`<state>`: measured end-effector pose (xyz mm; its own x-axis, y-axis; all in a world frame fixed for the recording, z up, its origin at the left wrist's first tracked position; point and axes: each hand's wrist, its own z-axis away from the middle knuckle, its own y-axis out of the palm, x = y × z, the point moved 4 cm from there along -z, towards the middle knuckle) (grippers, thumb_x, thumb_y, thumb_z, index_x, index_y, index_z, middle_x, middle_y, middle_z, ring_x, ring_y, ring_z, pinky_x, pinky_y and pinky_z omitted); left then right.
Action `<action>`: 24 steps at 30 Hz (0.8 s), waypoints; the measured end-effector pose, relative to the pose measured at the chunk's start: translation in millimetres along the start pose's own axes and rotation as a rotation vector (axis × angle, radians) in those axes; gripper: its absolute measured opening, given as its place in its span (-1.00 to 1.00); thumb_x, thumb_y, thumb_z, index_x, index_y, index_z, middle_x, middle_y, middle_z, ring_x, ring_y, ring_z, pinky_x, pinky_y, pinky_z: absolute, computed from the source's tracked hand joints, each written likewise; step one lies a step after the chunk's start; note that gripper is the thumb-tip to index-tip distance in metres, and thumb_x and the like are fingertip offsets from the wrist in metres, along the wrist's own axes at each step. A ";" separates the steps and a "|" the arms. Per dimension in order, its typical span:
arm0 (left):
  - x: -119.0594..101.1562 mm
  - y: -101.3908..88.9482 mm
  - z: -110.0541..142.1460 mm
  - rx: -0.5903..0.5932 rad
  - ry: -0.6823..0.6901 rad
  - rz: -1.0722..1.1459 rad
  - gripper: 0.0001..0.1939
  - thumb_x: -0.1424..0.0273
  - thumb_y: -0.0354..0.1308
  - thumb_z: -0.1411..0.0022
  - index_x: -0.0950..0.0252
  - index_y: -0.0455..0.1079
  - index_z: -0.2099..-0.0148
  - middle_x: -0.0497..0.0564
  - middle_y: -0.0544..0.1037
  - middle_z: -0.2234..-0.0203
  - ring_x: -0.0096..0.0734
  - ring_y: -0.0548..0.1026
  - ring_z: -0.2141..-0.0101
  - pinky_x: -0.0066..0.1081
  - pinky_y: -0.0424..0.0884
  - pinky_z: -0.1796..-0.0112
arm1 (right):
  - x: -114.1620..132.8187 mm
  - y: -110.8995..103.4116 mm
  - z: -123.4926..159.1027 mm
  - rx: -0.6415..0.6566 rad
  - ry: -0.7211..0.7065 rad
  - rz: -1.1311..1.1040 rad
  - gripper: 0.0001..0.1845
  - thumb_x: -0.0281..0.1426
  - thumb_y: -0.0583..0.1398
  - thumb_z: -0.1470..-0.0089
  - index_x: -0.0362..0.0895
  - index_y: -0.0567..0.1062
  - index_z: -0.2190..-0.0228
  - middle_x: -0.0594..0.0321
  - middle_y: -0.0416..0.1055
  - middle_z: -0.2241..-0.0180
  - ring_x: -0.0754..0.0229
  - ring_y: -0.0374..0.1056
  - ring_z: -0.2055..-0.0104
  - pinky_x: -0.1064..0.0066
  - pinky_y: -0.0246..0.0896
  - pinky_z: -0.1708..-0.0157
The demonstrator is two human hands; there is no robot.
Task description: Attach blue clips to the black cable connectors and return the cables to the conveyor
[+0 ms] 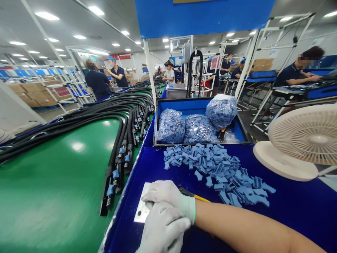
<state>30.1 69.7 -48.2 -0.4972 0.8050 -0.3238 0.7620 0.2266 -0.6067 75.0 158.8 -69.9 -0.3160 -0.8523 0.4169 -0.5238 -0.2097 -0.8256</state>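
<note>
My right hand (171, 196), in a white glove, reaches in from the right and rests over a white plate (140, 215) with a dark round spot, lying on the blue work surface. Crossing it from below is my left hand (163, 226), also gloved, touching the right. Both hands look closed, with fingers curled; what they hold, if anything, is hidden. Just behind my right wrist lies a tool with a black and yellow handle (201, 198), partly covered by the arm. Beyond it spreads a loose pile of small blue plastic clips (210, 161).
A black-rimmed blue tray (196, 105) holds several bags of blue parts (171, 126). Left, black hoses (121, 140) with metal springs and blue clips lie along a green conveyor (60, 189). A white fan (310, 137) stands right. Several co-workers work farther off.
</note>
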 end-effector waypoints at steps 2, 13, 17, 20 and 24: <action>0.2 0.2 -0.1 -0.002 -0.001 0.002 -0.70 0.68 0.09 -0.22 0.24 0.50 0.12 0.03 0.61 0.39 -0.32 0.53 0.37 -0.36 0.44 0.28 | 0.0 0.4 -0.4 0.009 0.003 0.022 -0.90 -0.40 0.30 -0.26 -0.01 0.63 0.32 0.29 0.60 0.19 0.14 0.49 0.19 0.37 0.42 0.17; 0.2 0.7 0.7 0.003 0.012 -0.012 -0.70 0.67 0.09 -0.23 0.23 0.49 0.12 0.02 0.60 0.39 -0.33 0.52 0.38 -0.36 0.43 0.28 | 1.0 -2.5 -0.3 0.025 -0.029 0.031 -0.87 -0.38 0.24 -0.33 -0.06 0.62 0.27 0.31 0.59 0.15 0.20 0.44 0.18 0.38 0.38 0.17; 0.4 1.9 2.3 0.003 -0.004 0.007 -0.68 0.70 0.09 -0.22 0.23 0.49 0.11 0.02 0.60 0.38 -0.32 0.51 0.36 -0.36 0.41 0.27 | -3.1 3.3 -0.9 0.045 -0.036 0.012 -0.87 -0.35 0.24 -0.33 -0.06 0.61 0.26 0.32 0.59 0.17 0.19 0.43 0.19 0.37 0.39 0.16; 0.1 2.2 3.1 0.005 -0.004 0.017 -0.67 0.71 0.09 -0.22 0.24 0.49 0.11 0.02 0.60 0.37 -0.32 0.50 0.36 -0.35 0.39 0.27 | -3.6 4.6 -0.9 0.033 -0.036 0.016 -0.89 -0.38 0.25 -0.31 -0.06 0.60 0.28 0.32 0.59 0.17 0.19 0.43 0.19 0.37 0.39 0.16; 0.2 1.7 3.8 0.013 -0.007 0.009 -0.67 0.70 0.09 -0.22 0.23 0.50 0.11 0.02 0.60 0.37 -0.31 0.49 0.36 -0.34 0.37 0.27 | -2.0 3.2 -0.1 0.048 -0.029 0.017 -0.89 -0.40 0.24 -0.31 -0.05 0.60 0.27 0.32 0.59 0.16 0.20 0.42 0.20 0.37 0.38 0.16</action>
<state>29.7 68.2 -52.1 -0.4927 0.8034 -0.3344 0.7612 0.2117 -0.6130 73.9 159.8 -73.3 -0.3016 -0.8692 0.3918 -0.4794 -0.2170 -0.8503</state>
